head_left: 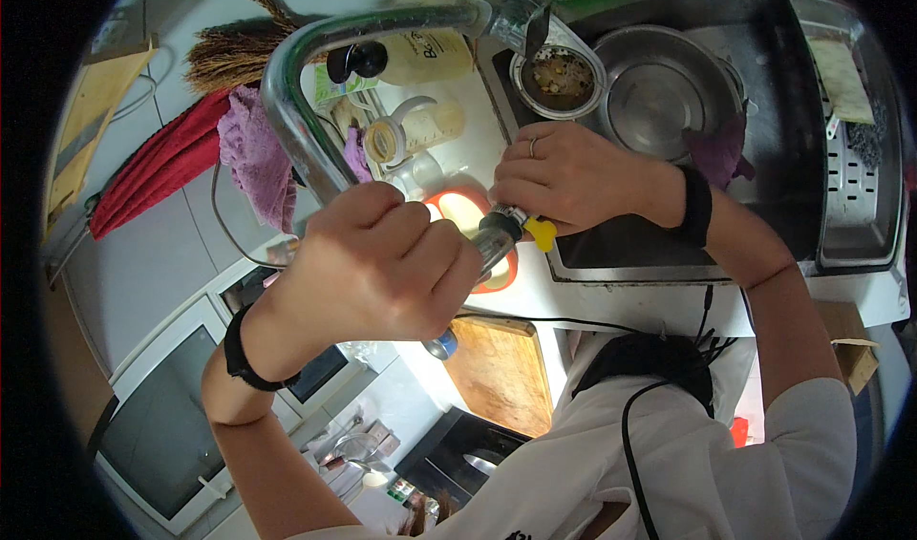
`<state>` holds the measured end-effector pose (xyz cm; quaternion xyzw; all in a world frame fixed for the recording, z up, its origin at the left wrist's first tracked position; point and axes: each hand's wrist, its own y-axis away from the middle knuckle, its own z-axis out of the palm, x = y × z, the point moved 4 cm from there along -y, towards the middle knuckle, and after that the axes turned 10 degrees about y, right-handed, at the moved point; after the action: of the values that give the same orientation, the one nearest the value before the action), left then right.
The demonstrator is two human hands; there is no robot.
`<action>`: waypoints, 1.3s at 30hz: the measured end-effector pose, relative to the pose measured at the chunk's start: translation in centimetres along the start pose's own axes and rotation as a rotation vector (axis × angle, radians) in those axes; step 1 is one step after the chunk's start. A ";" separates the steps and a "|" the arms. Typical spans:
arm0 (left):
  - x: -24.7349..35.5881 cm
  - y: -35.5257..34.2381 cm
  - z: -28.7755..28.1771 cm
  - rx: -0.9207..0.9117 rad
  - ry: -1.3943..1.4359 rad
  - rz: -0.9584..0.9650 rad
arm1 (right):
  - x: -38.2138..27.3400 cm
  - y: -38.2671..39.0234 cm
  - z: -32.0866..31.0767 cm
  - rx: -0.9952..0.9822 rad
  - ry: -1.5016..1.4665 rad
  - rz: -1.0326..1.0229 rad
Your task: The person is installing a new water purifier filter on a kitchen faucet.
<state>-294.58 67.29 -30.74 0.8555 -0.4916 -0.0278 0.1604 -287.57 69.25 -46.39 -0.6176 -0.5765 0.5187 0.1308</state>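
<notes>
My left hand (382,263) is closed in a fist round a curved chrome tap pipe (287,82), which arches over the counter toward the sink. On the other side of that fist a short metal tube end (493,246) sticks out; whether both are one piece is hidden. It meets a black collar with a metal band and a yellow wing-shaped tab (541,234). My right hand (564,177), wearing a ring, is closed at this collar, its fingertips partly hidden. Just beyond, a round metal strainer (560,80) holds wet food bits.
A metal pot (664,96) stands in the dark sink (764,34), beside a purple cloth (718,153) and a metal drainer tray (855,244). Left are a baby bottle (430,129), pump bottle (430,58), brush (234,48) and towels (256,158). A wooden board (501,368) lies nearer.
</notes>
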 end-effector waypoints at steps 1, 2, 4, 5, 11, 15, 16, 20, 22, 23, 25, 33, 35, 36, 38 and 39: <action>0.0 -0.2 -0.1 -0.006 0.000 0.004 | 0.0 -0.1 -0.1 0.004 0.013 -0.035; 0.0 -0.3 -0.1 -0.012 0.000 0.008 | 0.1 -0.2 -0.2 0.004 0.013 -0.033; 0.0 -0.2 0.0 0.017 -0.011 0.024 | 0.1 -0.2 -0.1 -0.072 0.021 -0.065; 0.0 -0.2 0.0 0.046 -0.025 0.037 | 0.1 -0.3 -0.2 -0.073 0.021 -0.063; 0.0 -0.3 0.1 0.044 0.003 0.013 | -0.2 -0.3 -0.4 -0.127 0.048 -0.074; 0.1 -0.7 -0.4 -0.098 0.003 0.033 | -0.3 -0.1 -0.6 -0.116 0.028 -0.063; 0.1 -0.7 -0.4 -0.097 0.005 0.039 | -0.4 -0.1 -0.6 -0.116 0.023 -0.054; 0.2 -0.6 -0.5 -0.089 -0.011 0.039 | -0.6 -0.2 -0.5 -0.122 -0.017 -0.028; 0.1 -0.5 -0.4 -0.063 -0.012 0.039 | -0.6 0.0 -0.3 -0.078 -0.065 0.016; 0.0 -0.5 -0.5 -0.038 -0.013 0.038 | -1.2 0.2 -0.2 -0.079 -0.066 0.015; -0.3 -0.6 -0.6 0.015 -0.003 0.036 | -2.4 0.7 0.0 -0.051 -0.247 0.264; -0.1 -0.4 0.0 0.069 0.021 0.024 | -1.9 1.0 0.2 -0.142 -0.145 0.279; -0.2 -0.3 0.2 0.147 0.016 0.046 | -1.9 0.8 0.1 -0.138 -0.109 0.268; -0.2 -0.1 0.1 0.155 0.011 0.053 | -1.8 0.6 0.1 -0.119 -0.077 0.240; -0.4 0.0 -0.1 0.167 -0.004 0.062 | -1.6 0.4 0.0 -0.097 -0.047 0.210; -0.5 0.1 -0.1 0.170 -0.007 0.061 | -1.4 0.3 0.0 -0.116 -0.017 0.189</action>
<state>-294.86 67.68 -30.71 0.8505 -0.5185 0.0158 0.0863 -287.09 67.96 -45.87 -0.6714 -0.5458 0.4996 0.0404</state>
